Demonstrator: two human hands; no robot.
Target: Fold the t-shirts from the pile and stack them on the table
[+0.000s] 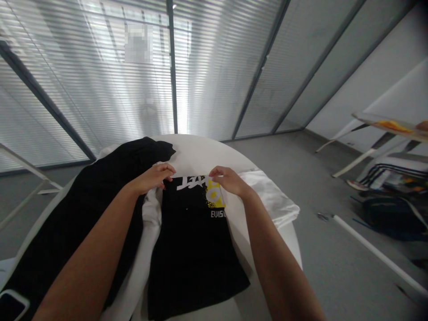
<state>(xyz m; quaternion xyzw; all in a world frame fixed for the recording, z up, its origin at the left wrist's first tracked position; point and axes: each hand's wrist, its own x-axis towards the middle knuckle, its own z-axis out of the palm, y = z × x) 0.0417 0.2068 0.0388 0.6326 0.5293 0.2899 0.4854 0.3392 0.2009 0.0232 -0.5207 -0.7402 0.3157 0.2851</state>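
Black printed garment [192, 249] is lying on the white bench [203, 154]; left hand [155, 177] and right hand [229, 179] are pinching its far corners. Matching both pulls is probably helping it lie square.

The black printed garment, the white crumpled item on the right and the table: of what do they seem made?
Black printed garment: probably cotton knit, matte; it lies limp and reflects little light.
White crumpled item: thin plastic or satiny fabric, I cannot tell which; its wrinkles shine.
Table: perhaps laminate or painted board; its top looks smooth and pale.
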